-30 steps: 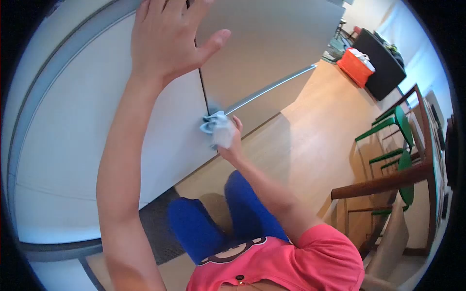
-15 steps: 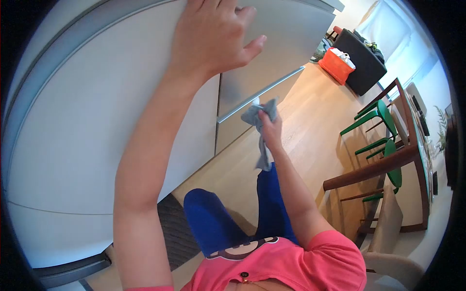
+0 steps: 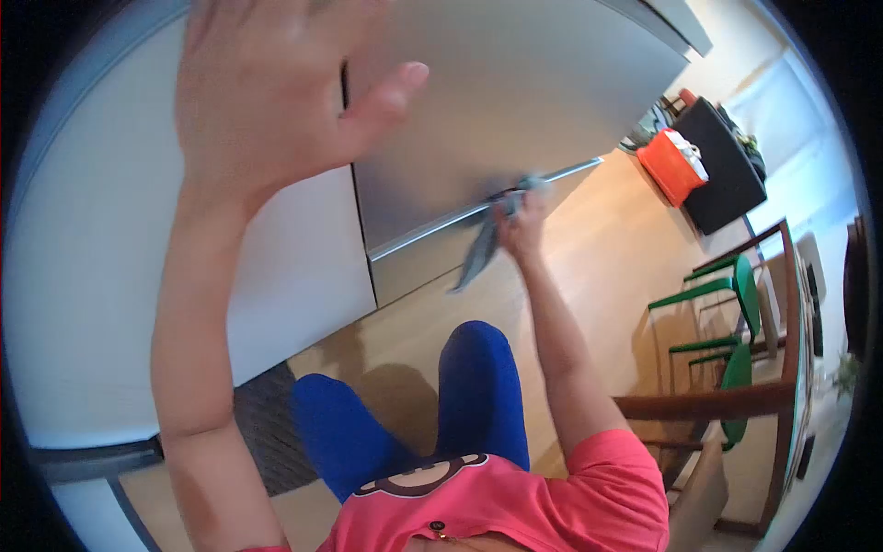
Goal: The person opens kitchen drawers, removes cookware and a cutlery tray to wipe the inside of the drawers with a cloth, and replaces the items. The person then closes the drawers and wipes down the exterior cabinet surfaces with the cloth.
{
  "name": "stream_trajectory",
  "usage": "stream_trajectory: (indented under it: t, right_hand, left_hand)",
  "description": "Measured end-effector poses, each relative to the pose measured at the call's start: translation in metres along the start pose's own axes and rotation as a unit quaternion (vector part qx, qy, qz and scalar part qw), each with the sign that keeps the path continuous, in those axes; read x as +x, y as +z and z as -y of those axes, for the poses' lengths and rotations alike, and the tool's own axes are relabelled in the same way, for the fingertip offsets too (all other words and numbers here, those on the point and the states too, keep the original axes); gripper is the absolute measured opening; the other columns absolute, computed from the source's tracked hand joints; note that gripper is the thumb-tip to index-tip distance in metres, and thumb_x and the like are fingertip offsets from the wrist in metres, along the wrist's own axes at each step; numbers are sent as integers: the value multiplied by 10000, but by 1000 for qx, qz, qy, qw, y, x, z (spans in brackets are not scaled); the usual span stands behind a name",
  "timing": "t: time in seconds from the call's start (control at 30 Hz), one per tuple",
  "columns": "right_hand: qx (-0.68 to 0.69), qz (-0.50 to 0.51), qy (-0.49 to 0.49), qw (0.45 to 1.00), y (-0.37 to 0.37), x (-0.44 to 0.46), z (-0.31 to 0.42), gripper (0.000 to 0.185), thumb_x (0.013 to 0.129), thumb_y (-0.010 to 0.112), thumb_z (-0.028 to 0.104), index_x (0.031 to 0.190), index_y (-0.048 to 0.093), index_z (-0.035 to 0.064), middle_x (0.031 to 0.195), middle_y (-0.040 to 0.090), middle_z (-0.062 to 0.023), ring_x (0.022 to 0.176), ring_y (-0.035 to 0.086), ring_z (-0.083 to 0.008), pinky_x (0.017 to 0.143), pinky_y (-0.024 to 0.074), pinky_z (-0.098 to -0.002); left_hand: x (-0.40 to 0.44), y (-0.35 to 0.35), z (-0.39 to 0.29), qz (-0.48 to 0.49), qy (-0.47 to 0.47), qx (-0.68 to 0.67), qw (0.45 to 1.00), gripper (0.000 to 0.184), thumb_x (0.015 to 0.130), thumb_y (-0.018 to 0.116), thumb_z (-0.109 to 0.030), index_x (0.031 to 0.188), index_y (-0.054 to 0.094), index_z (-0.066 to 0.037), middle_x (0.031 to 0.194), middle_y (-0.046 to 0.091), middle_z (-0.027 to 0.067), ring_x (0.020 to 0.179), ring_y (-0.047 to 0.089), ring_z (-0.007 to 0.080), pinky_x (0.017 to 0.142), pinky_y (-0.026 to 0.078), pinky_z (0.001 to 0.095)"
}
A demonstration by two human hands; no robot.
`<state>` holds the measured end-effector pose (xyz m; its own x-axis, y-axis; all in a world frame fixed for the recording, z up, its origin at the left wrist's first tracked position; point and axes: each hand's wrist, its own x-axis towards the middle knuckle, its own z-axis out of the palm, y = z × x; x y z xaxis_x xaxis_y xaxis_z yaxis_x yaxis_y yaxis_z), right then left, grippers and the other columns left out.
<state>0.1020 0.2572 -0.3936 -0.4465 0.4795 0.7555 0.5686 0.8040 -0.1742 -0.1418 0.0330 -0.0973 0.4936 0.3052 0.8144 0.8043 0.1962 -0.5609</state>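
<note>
My right hand grips a grey-blue cloth, its loose end hanging down. The top of the cloth is against the metal strip along the lower edge of a silvery cabinet front. Motion smears the cloth and fingertips slightly. At the upper left, my left hand is spread with the thumb out, in front of the white panel beside the silvery front. Its fingertips run past the top of the view, and I cannot tell whether the palm touches the surface.
A dark mat lies by my knees on the wooden floor. On the right stand green chairs and a wooden-framed table. Farther back, an orange bag sits against a dark sofa.
My right hand has brought the cloth up against the metal strip. My left hand has shifted left and looks larger. The whole view has also moved a little.
</note>
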Motion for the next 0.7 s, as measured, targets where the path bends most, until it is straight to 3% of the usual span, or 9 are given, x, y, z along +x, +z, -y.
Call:
stream_trajectory:
  t: [0.17, 0.3, 0.37, 0.43, 0.47, 0.53, 0.57, 0.6, 0.7]
  right_hand:
    - [-71, -8, -3, 997, -8, 22, -136, 280, 847, 558, 229, 997, 562, -7, 1048, 519, -208, 1018, 467, -400, 870, 368, -493]
    - [89, -8, 16, 996, 6, 11, -120, 286, 831, 577, 216, 1008, 573, -7, 1014, 560, -200, 974, 503, -392, 864, 390, -459]
    - [190, -45, 25, 980, 14, -2, -59, 297, 786, 616, 203, 1004, 589, 3, 1003, 580, -184, 955, 526, -369, 853, 401, -443]
    - [277, 5, 78, 958, 10, -12, 26, 331, 692, 683, 148, 983, 602, 13, 1011, 585, -175, 965, 533, -348, 846, 409, -452]
    - [212, -14, -25, 977, 12, -16, 61, 342, 671, 694, 151, 974, 600, 22, 1007, 575, -173, 962, 531, -343, 830, 420, -457]
    - [271, 59, -94, 956, 20, -32, 126, 402, 670, 688, 224, 991, 580, 10, 973, 538, -178, 944, 513, -361, 801, 418, -457]
    - [316, 73, -133, 936, 19, -32, 156, 472, 652, 690, 240, 1040, 555, 7, 991, 516, -164, 973, 486, -350, 845, 396, -447]
    - [304, 102, -129, 938, 8, -27, 176, 495, 647, 682, 233, 1069, 542, 14, 1000, 507, -154, 993, 475, -336, 880, 377, -437]
    - [309, 149, -155, 927, 0, -22, 172, 512, 645, 662, 218, 1113, 530, 56, 1009, 501, -129, 1022, 464, -306, 946, 332, -431]
  left_hand:
    - [8, -3, -4, -15, 38, 10, 999, 492, 722, 562, -464, 967, 550, -37, 1001, 515, 181, 896, 473, 330, 798, 348, 427]
    - [16, -22, -13, 102, -29, 24, 994, 530, 756, 529, -467, 1000, 533, 3, 981, 519, 186, 892, 470, 326, 792, 345, 418]
    - [18, -23, -9, 127, -44, 31, 990, 525, 778, 511, -453, 1007, 526, 19, 978, 517, 192, 888, 467, 325, 793, 345, 414]
    - [23, -20, -16, 111, -72, 11, 991, 498, 795, 502, -426, 1006, 523, 25, 966, 511, 190, 880, 464, 316, 796, 344, 402]
    - [31, -19, -26, 93, -100, -10, 991, 476, 801, 503, -407, 1004, 523, 23, 953, 506, 184, 875, 464, 307, 798, 344, 393]
    - [32, -17, -34, 86, -150, -20, 985, 433, 824, 512, -391, 1058, 528, -27, 1021, 515, 140, 956, 462, 268, 863, 324, 369]
    - [26, -15, -29, 100, -170, -11, 980, 421, 841, 521, -394, 1114, 533, -75, 1102, 529, 104, 1042, 461, 237, 926, 303, 355]
    - [22, -14, -27, 114, -189, -3, 975, 416, 857, 530, -397, 1171, 539, -123, 1184, 542, 67, 1129, 461, 206, 989, 283, 341]
    - [26, -14, -31, 49, -244, -93, 964, 341, 890, 497, -325, 1113, 569, -78, 1114, 577, 76, 1061, 511, 201, 945, 346, 313]
